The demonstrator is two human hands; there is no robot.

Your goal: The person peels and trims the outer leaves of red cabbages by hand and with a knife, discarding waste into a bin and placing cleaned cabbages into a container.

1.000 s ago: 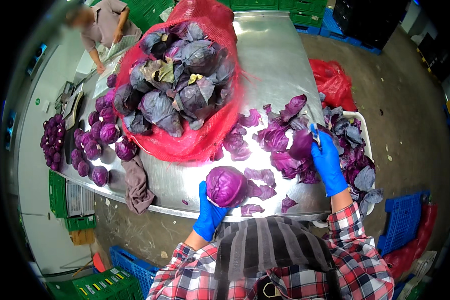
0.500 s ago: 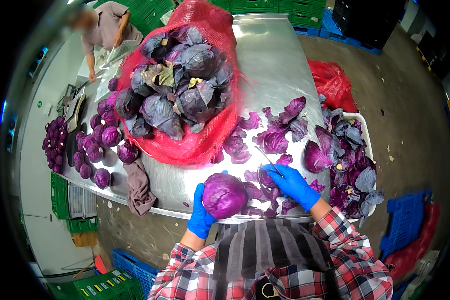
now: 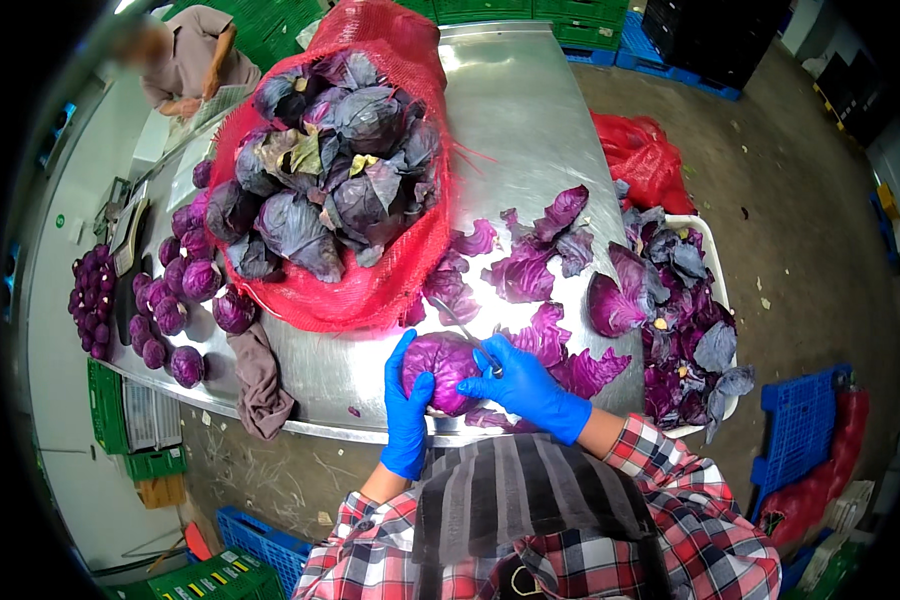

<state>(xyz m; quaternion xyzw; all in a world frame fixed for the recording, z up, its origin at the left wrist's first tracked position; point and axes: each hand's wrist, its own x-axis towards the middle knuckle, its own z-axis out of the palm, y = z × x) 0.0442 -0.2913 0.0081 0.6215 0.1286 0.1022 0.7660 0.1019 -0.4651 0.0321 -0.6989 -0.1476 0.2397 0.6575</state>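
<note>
A peeled red cabbage rests at the table's near edge, gripped along its left side by my left hand in a blue glove. My right hand, also gloved, is closed round the handle of a knife. The thin blade points up and left over the far right side of the cabbage, and the right fingers are against its right side. Loose purple leaves lie on the metal table just right of my hands, and a few more are under my right wrist.
Beyond my hands a red mesh sack spills untrimmed cabbages. Trimmed heads stand at the left, near a brown cloth. A white tub of leaf waste is at the right. A co-worker stands at the far left.
My right hand has brought the knife left, onto the cabbage. My left hand has turned, its thumb now on the near side. Leaves near the right hand have shifted; the co-worker's hands have drawn together.
</note>
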